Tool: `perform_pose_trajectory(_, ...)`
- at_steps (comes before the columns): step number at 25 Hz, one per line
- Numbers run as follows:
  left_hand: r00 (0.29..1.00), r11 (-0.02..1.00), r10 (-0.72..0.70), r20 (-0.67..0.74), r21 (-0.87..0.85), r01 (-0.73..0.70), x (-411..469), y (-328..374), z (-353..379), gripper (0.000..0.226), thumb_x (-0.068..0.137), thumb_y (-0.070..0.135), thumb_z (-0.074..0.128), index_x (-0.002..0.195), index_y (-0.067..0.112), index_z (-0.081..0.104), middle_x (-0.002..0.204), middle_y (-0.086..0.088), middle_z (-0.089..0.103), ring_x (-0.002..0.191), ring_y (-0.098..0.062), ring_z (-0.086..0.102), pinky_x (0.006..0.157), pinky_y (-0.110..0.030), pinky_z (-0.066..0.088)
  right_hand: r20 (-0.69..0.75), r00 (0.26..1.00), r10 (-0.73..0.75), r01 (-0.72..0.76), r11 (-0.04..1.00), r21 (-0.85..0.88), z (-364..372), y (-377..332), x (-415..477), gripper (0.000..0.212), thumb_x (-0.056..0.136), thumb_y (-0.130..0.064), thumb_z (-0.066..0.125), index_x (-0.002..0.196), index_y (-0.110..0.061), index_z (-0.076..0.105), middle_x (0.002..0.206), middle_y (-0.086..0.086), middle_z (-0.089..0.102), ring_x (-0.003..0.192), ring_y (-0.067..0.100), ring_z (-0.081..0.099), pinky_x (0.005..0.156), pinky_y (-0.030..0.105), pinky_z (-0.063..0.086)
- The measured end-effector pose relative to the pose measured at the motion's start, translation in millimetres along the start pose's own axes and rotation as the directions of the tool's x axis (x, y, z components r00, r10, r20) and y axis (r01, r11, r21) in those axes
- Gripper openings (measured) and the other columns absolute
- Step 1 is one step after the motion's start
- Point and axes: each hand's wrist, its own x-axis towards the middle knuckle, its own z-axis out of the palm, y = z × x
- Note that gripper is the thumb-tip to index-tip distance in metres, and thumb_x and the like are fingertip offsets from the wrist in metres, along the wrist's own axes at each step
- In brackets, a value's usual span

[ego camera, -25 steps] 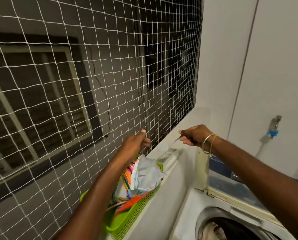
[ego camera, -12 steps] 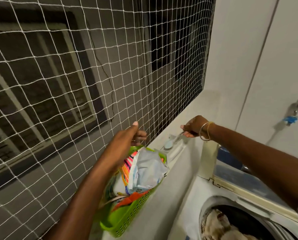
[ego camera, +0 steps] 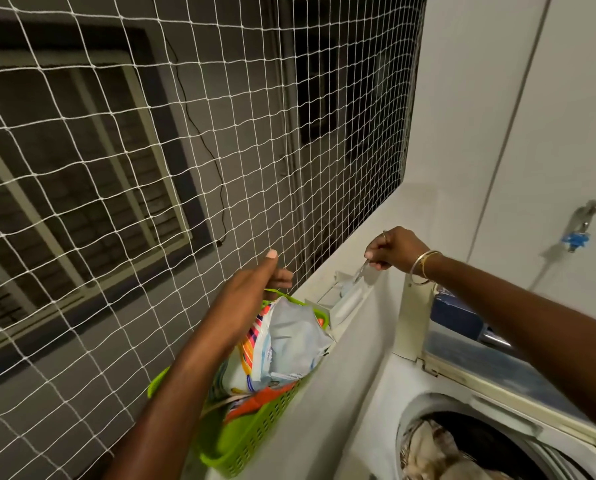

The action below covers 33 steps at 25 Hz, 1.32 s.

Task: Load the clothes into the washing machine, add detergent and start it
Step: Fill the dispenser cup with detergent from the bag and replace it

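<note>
A green plastic basket [ego camera: 255, 434] stands on the ledge and holds a crumpled detergent bag [ego camera: 289, 344] with coloured stripes. My left hand [ego camera: 255, 289] grips the top of that bag. Further along the ledge my right hand [ego camera: 393, 249] pinches the handle of a small clear scoop [ego camera: 357, 275], which points down over a white plastic piece [ego camera: 345, 303]. The top-loading washing machine [ego camera: 369, 403] sits at the lower right. Its lid [ego camera: 497, 365] is raised and light-coloured clothes [ego camera: 431, 455] lie in the drum.
White safety netting [ego camera: 220, 150] covers the window opening on the left, close behind the basket. A tap with a blue fitting [ego camera: 579, 230] juts from the white wall at the right. The ledge [ego camera: 379, 216] runs back toward the corner.
The view has tilted down, showing more of the drum and clothes. My right hand has lowered the scoop toward the ledge. My left hand stays on the bag.
</note>
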Motion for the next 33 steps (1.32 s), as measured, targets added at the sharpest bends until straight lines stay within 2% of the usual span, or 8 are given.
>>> perform_pose_trajectory(5, 1.0, 1.0, 0.011, -0.001, -0.019, -0.011, -6, 3, 1, 0.057, 0.099, 0.063, 0.035, 0.097, 0.025, 0.078, 0.1, 0.006, 0.077, 0.098, -0.017, 0.072, 0.101, -0.05, 0.05, -0.161, 0.984, -0.079, 0.08, 0.997, -0.003, -3, -6, -15, 0.008, 0.087, -0.014, 0.073, 0.083, -0.009, 0.078, 0.071, 0.005, 0.074, 0.064, 0.021, 0.071, 0.067, 0.026, 0.061)
perform_pose_trajectory(8, 1.0, 1.0, 0.02, -0.012, -0.021, -0.02, -9, 4, 1, 0.057, 0.1, 0.062, 0.036, 0.094, 0.025, 0.079, 0.098, 0.005, 0.078, 0.098, -0.019, 0.072, 0.101, -0.052, 0.05, -0.233, 0.972, -0.035, 0.064, 0.991, 0.118, -11, -18, -26, 0.015, 0.087, -0.02, 0.074, 0.082, -0.006, 0.077, 0.07, 0.01, 0.073, 0.061, 0.022, 0.07, 0.063, 0.027, 0.06)
perform_pose_trajectory(14, 0.999, 1.0, 0.024, -0.021, -0.004, -0.024, -18, 13, 3, 0.059, 0.09, 0.069, 0.04, 0.088, 0.026, 0.08, 0.094, 0.005, 0.078, 0.096, -0.02, 0.072, 0.1, -0.053, 0.05, -0.12, 0.962, 0.246, -0.15, 0.84, 0.522, -29, -60, -68, 0.021, 0.085, -0.014, 0.076, 0.088, 0.006, 0.073, 0.083, 0.024, 0.072, 0.059, 0.021, 0.065, 0.06, 0.026, 0.06)
perform_pose_trajectory(21, 0.998, 0.996, 0.051, -0.026, 0.081, -0.049, -25, 11, 8, 0.061, 0.081, 0.079, 0.035, 0.084, 0.036, 0.078, 0.091, 0.012, 0.077, 0.096, -0.016, 0.07, 0.102, -0.049, 0.048, 0.001, 0.981, 0.195, -0.155, 0.777, 0.61, -16, -113, -139, 0.02, 0.086, -0.011, 0.074, 0.091, 0.008, 0.071, 0.076, 0.019, 0.071, 0.055, 0.016, 0.063, 0.052, 0.02, 0.055)
perform_pose_trajectory(25, 0.995, 0.982, 0.09, -0.034, 0.17, -0.083, -30, 11, 5, 0.062, 0.082, 0.081, 0.029, 0.087, 0.043, 0.076, 0.096, 0.014, 0.076, 0.097, -0.015, 0.068, 0.1, -0.048, 0.049, -0.01, 0.995, 0.096, -0.078, 0.859, 0.506, 39, -127, -160, 0.01, 0.086, -0.009, 0.073, 0.083, 0.0, 0.073, 0.074, 0.019, 0.073, 0.056, 0.018, 0.067, 0.06, 0.028, 0.059)
perform_pose_trajectory(28, 0.994, 0.985, 0.102, -0.031, 0.141, -0.096, -37, 10, 0, 0.062, 0.083, 0.079, 0.03, 0.091, 0.039, 0.077, 0.094, 0.012, 0.076, 0.093, -0.013, 0.07, 0.097, -0.048, 0.052, -0.159, 0.957, -0.242, 0.243, 0.97, -0.013, 93, -127, -163, 0.015, 0.088, -0.022, 0.065, 0.078, -0.017, 0.076, 0.069, 0.002, 0.073, 0.06, 0.013, 0.068, 0.064, 0.029, 0.055)
perform_pose_trajectory(30, 0.994, 0.988, 0.106, -0.04, 0.119, -0.1, -41, 8, -2, 0.062, 0.085, 0.076, 0.031, 0.092, 0.034, 0.078, 0.09, 0.012, 0.077, 0.088, -0.012, 0.072, 0.095, -0.048, 0.053, -0.084, 0.878, -0.471, 0.414, 0.836, -0.361, 120, -130, -164, 0.022, 0.091, -0.032, 0.058, 0.082, -0.019, 0.073, 0.074, 0.002, 0.071, 0.066, 0.02, 0.066, 0.06, 0.031, 0.049)
perform_pose_trajectory(33, 0.993, 0.99, 0.099, -0.058, 0.102, -0.092, -47, 1, -7, 0.061, 0.088, 0.073, 0.032, 0.093, 0.033, 0.078, 0.088, 0.009, 0.078, 0.087, -0.014, 0.073, 0.096, -0.047, 0.052, -0.029, 0.801, -0.598, 0.536, 0.738, -0.411, 136, -136, -165, 0.02, 0.085, -0.027, 0.055, 0.082, -0.011, 0.067, 0.079, 0.01, 0.066, 0.066, 0.029, 0.059, 0.054, 0.028, 0.04)
